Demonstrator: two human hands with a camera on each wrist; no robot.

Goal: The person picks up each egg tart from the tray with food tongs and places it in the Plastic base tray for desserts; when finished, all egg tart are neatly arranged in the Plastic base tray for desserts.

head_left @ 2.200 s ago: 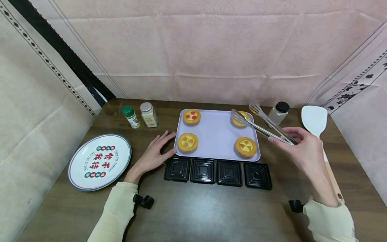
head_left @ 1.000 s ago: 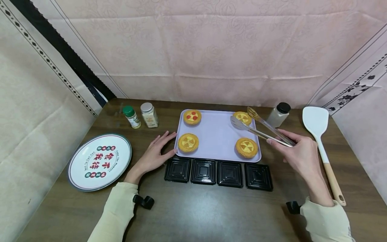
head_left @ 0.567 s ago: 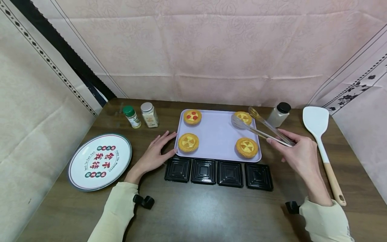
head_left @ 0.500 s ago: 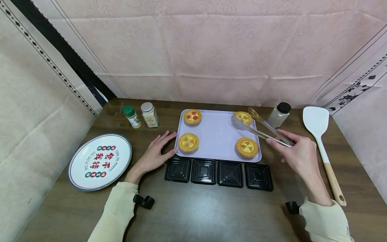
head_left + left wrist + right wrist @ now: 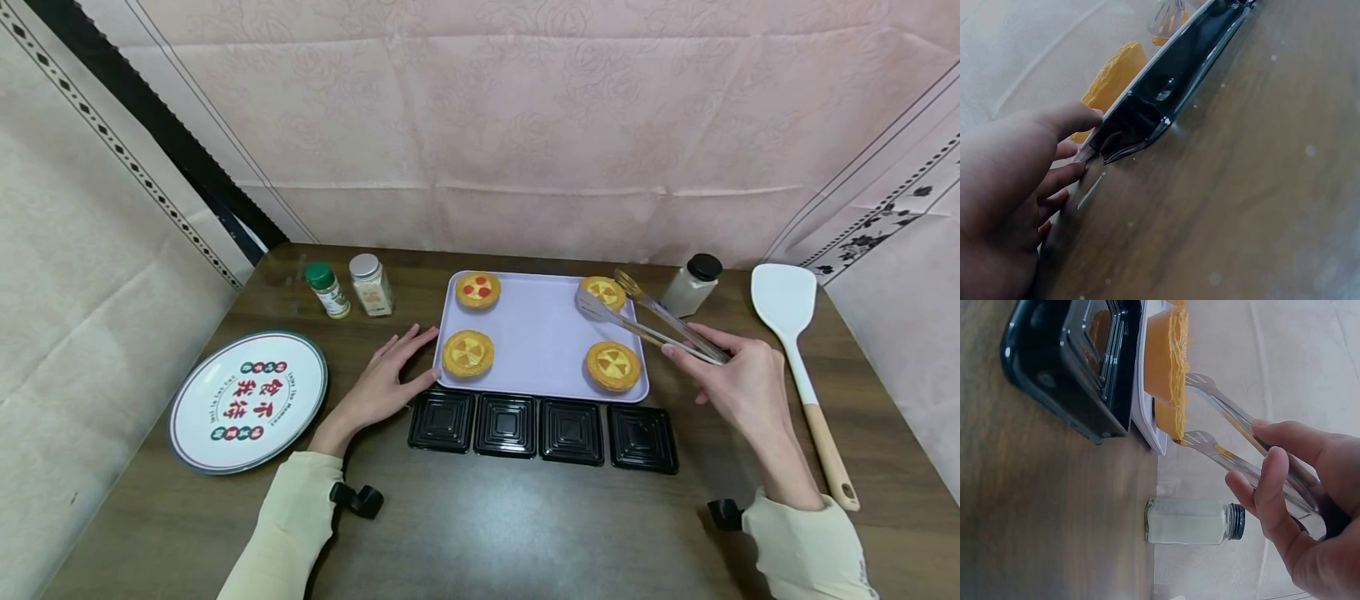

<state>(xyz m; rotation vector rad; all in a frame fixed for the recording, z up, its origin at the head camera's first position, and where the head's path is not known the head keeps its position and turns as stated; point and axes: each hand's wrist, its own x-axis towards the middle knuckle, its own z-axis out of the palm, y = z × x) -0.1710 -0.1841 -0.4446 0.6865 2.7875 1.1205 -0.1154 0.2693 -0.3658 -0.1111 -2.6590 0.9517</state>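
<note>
My right hand (image 5: 738,379) holds a pair of metal tongs (image 5: 660,325) by the handle end. The tongs' two spread tips lie on either side of the far-right egg tart (image 5: 602,290); contact is hard to tell. That tart sits on a pale lilac tray (image 5: 540,333). The other tarts on the tray are a near-right tart (image 5: 612,367), a near-left tart (image 5: 467,354) and a far-left tart with red spots (image 5: 477,287). My left hand (image 5: 382,379) has its fingers extended, with fingertips touching the tray's left edge; the left wrist view shows thumb and fingers at the tray's corner.
Several black square trays (image 5: 506,425) line the lilac tray's near side. A round plate (image 5: 247,400) lies at left, with a green-capped jar (image 5: 327,290) and a grey-capped jar (image 5: 371,285) behind it. A black-capped jar (image 5: 690,287) and a white spatula (image 5: 783,304) are at right.
The tongs have come down around the far-right tart, and my right hand has shifted slightly left. Over the last half second they barely move. My left hand stays at the tray.
</note>
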